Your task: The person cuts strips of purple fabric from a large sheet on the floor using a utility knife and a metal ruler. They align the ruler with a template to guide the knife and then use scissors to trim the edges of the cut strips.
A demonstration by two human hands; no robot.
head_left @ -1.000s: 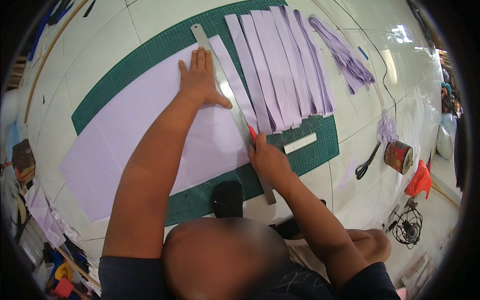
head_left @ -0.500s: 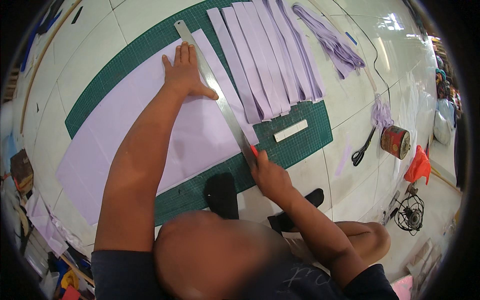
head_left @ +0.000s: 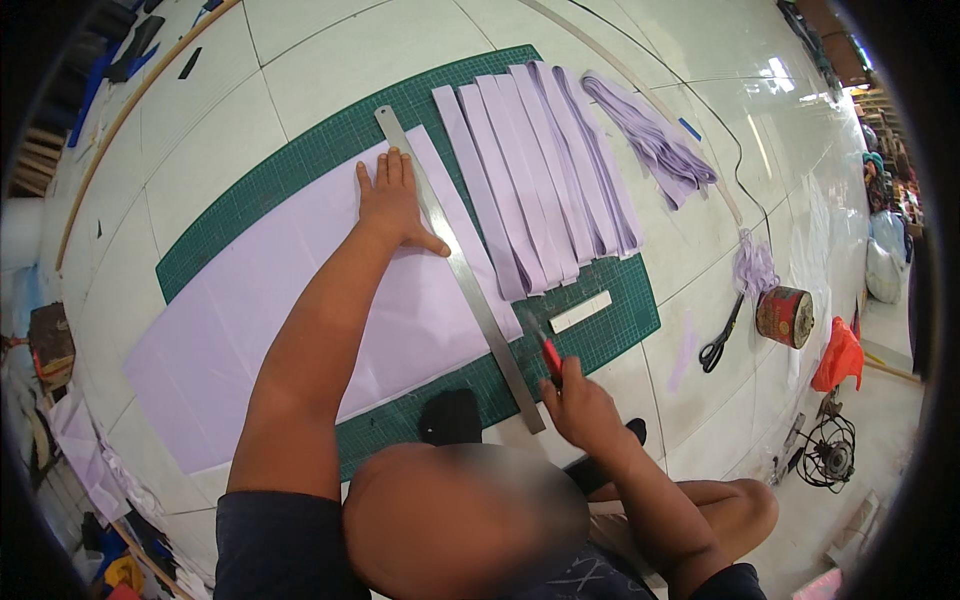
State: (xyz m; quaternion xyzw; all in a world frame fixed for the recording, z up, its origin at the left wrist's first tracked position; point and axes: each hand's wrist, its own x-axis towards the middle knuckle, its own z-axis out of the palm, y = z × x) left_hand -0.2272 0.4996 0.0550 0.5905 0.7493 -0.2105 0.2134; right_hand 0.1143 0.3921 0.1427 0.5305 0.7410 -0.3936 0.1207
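Fabric sheet: a large, pale lilac fabric sheet [head_left: 290, 320] lies flat at left and centre of the frame, partly on the mat and, at lower left, beyond its edge.
Ruler: a long, flat, silver metal ruler [head_left: 468, 283] lies diagonally across the sheet near its right edge; a narrow band of lilac shows to its right. Its lower end extends past the mat.
Left hand: the left hand [head_left: 391, 210] rests on the sheet at upper centre, thumb reaching the ruler. Grip: open, fingers spread, palm down.
Right hand: the right hand [head_left: 583, 408] is at lower centre-right. Grip: closed around the cutter.
Cutter: a slim, red-handled cutter [head_left: 553, 360] points up-left, to the right of the ruler and apart from it; contact with the mat cannot be determined.
Mat: a green, gridded cutting mat [head_left: 640, 300] lies on the pale tiled floor [head_left: 330, 60].
Strips: a row of long, folded, lilac fabric strips [head_left: 545, 180] lies at upper centre-right.
Bar: a small, white, rectangular bar [head_left: 580, 312] lies below the strips.
Right side: black-handled scissors [head_left: 713, 353] lie near a red cylindrical tin [head_left: 783, 318].
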